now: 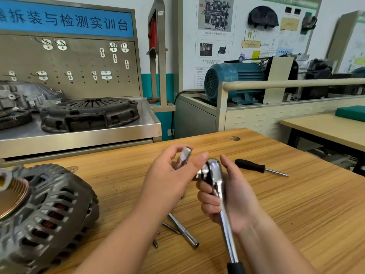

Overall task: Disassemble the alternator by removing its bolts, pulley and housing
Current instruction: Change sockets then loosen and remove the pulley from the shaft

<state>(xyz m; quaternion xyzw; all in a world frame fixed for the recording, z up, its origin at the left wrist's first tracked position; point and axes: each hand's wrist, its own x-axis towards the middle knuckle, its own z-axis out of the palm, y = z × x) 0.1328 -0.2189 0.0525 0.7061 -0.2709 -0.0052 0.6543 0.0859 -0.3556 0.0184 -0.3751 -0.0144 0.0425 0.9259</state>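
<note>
The grey alternator lies on the wooden table at the lower left, its brass-coloured pulley facing up. My right hand grips the chrome ratchet wrench just below its head, handle pointing down toward me. My left hand holds a chrome socket between thumb and fingers, right beside the ratchet head. Both hands are above the table's middle, to the right of the alternator.
A black-handled screwdriver lies behind my right hand. A chrome extension bar and small bits lie under my left forearm. A steel bench with a clutch cover stands behind, a blue motor to the right.
</note>
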